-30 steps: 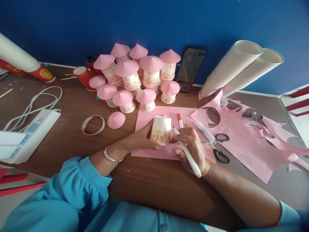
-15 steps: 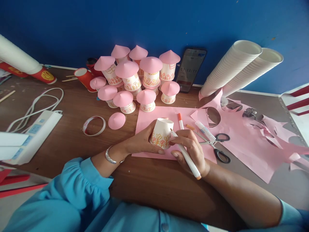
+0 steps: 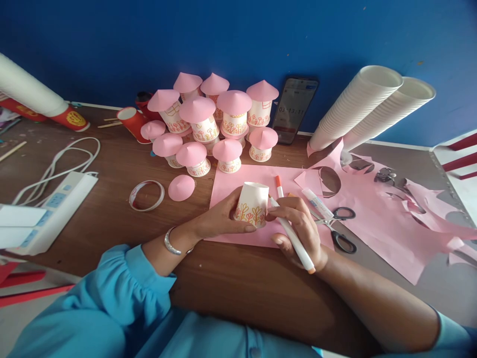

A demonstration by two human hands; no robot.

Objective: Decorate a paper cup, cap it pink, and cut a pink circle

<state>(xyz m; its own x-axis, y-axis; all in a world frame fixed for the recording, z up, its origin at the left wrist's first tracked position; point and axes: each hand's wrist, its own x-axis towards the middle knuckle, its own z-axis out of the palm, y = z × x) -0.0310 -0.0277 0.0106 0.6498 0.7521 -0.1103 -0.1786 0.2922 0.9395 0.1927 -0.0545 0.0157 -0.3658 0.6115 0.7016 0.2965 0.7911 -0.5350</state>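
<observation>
The person's left hand (image 3: 223, 219) grasps a small white paper cup (image 3: 254, 196), thumb along its lower front and the other fingers mostly hidden behind it. The cup is held narrow end up, above a pink sheet (image 3: 257, 174) lying on the brown counter (image 3: 212, 293). Orange and yellow drawn flowers and leaves run around its wider, lower part, while the upper part is plain white.

The right hand (image 3: 300, 228) grips a white marker (image 3: 294, 243) like a pen, its orange-tipped back end pointing toward the person. The marker's tip is just beside the right side of the cup; whether it touches cannot be told.

Beyond the right hand, an orange-capped marker (image 3: 279, 186) lies on the pink sheet, with a clear tube (image 3: 317, 203) and black-handled scissors (image 3: 330, 224) near it. Farther right spread cut pink paper scraps (image 3: 380, 228).

Behind the cup stands a cluster of decorated cups (image 3: 203, 128) topped with pink cones, some raised above others. A loose pink cone (image 3: 181, 188) lies in front of them, beside a tape roll (image 3: 163, 195). A phone (image 3: 296, 112) leans against the blue wall (image 3: 238, 40), left of two tilted stacks of white cups (image 3: 354, 109).
</observation>
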